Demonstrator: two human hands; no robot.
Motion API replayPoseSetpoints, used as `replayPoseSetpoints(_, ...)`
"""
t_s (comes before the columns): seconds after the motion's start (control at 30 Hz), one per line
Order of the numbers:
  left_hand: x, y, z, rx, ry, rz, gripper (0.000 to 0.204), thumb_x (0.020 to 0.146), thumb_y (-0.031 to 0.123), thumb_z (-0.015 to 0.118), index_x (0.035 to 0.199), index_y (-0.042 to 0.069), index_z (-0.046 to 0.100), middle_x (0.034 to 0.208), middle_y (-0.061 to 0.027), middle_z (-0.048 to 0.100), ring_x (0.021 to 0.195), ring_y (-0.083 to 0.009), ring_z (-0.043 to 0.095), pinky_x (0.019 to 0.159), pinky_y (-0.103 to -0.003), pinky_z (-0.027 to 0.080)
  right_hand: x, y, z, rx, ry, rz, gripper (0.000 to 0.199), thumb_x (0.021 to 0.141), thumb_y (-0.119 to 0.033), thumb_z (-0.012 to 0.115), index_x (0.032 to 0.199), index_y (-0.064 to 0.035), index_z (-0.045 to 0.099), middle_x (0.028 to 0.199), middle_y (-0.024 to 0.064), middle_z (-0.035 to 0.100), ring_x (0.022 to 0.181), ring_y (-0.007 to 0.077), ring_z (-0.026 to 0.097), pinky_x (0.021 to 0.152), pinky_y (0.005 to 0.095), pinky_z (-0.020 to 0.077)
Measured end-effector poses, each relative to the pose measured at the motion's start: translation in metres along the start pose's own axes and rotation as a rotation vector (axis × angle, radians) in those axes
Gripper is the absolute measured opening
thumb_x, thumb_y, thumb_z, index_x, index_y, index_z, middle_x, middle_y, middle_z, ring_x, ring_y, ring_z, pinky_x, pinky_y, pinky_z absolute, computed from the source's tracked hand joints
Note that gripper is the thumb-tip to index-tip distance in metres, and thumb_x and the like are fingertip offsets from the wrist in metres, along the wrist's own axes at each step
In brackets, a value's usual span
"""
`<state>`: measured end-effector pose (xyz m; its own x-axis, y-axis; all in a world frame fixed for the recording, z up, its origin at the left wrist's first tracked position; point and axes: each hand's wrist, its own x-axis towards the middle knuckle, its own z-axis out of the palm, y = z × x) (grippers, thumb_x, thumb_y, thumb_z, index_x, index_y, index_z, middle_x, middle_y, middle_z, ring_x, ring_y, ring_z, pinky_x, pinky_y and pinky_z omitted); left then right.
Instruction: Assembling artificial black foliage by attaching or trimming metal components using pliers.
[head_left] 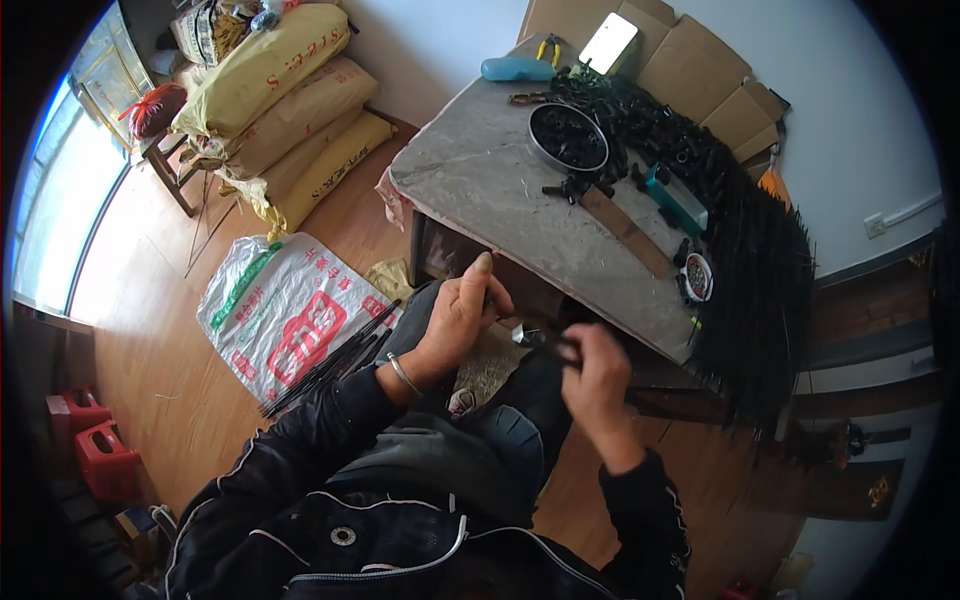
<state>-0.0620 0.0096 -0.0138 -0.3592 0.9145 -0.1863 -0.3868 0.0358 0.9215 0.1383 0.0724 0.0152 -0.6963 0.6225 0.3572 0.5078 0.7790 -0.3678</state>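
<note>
Above my lap, beside the table's near edge, my left hand [462, 315] is closed with its thumb up, a bracelet round the wrist. A small dark piece shows between its fingers, too hidden to name. Just to the right, my right hand [597, 385] is wrapped round a dark tool with a shiny metal head [524, 334]. The tool points toward my left hand and is smeared by motion, so its kind is unclear. On a white plastic bag [290, 300] at the left lie several long thin black rods [335, 365].
The grey table [460, 170] carries a round metal tin [534, 150] of black parts, heaped black fittings [640, 125], a flat brown bar [628, 232], a teal box [680, 200] and yellow-handled pliers [547, 48]. Black rods [750, 300] overhang its right side. Stacked sacks [290, 130] stand back left.
</note>
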Motion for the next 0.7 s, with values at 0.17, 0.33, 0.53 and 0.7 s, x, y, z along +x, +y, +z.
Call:
replayPoseSetpoints(0.17, 0.001, 0.0, -0.007, -0.028, 0.007, -0.017, 0.067, 0.101, 0.052, 0.031, 0.072, -0.001, 0.062, 0.05, 0.003, 0.038, 0.044, -0.0056, 0.031, 0.043, -0.024, 0.023, 0.078, 0.026, 0.026, -0.069, 0.113, -0.02, 0.037, 0.074, 0.004, 0.059, 0.108, -0.0086, 0.061, 0.088, 0.0122, 0.058, 0.085, 0.0354, 0.059, 0.074, 0.0441, 0.0459)
replayPoseSetpoints(0.33, 0.009, -0.004, -0.022, -0.077, 0.05, -0.001, 0.064, 0.102, 0.05, 0.026, 0.076, 0.002, 0.06, 0.046, 0.0039, 0.034, 0.039, -0.0065, 0.028, 0.039, -0.023, 0.023, 0.115, 0.031, 0.051, -0.13, 0.043, -0.065, 0.046, 0.073, 0.002, 0.06, 0.117, -0.0102, 0.06, 0.093, 0.0115, 0.057, 0.087, 0.0355, 0.058, 0.075, 0.0435, 0.0462)
replayPoseSetpoints(0.53, 0.015, 0.0, -0.028, -0.139, 0.038, -0.044, 0.066, 0.101, 0.052, 0.03, 0.076, 0.0, 0.061, 0.048, 0.0033, 0.034, 0.042, -0.0062, 0.029, 0.043, -0.024, 0.022, 0.126, 0.029, 0.054, -0.194, -0.01, -0.043, 0.044, 0.074, 0.0, 0.06, 0.117, -0.0101, 0.06, 0.094, 0.0114, 0.057, 0.086, 0.035, 0.059, 0.075, 0.0433, 0.0467)
replayPoseSetpoints(0.7, 0.017, -0.002, -0.03, -0.164, 0.029, -0.04, 0.065, 0.101, 0.052, 0.031, 0.076, 0.0, 0.061, 0.048, 0.0029, 0.035, 0.042, -0.0065, 0.028, 0.043, -0.024, 0.023, 0.118, 0.024, 0.045, -0.117, -0.025, -0.059, 0.041, 0.071, 0.001, 0.067, 0.111, -0.009, 0.063, 0.093, 0.0095, 0.058, 0.086, 0.0336, 0.06, 0.073, 0.0423, 0.0472)
